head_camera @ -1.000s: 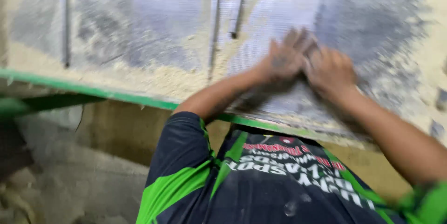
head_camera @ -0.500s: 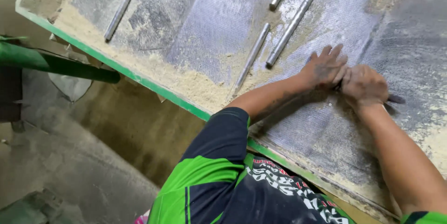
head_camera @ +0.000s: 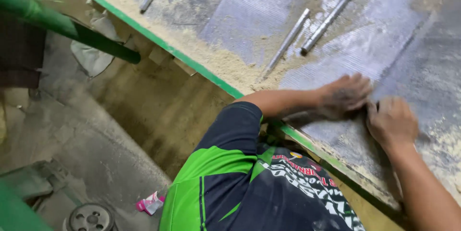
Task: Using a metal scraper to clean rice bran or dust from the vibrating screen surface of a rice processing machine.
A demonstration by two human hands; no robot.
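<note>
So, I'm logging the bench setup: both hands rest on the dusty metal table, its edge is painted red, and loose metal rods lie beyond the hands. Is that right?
Not quite: the table's edge is green, not red, as the head view shows. The rest holds: the left hand and right hand rest on the dusty metal table, with loose metal rods beyond them.

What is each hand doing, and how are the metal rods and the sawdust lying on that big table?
left hand: palm down, pressed flat on the table
right hand: palm down on the table, beside the left hand
metal table: grey, dusty
metal rods: lying loose, apart from both hands
sawdust: heaped along the green edge
</note>
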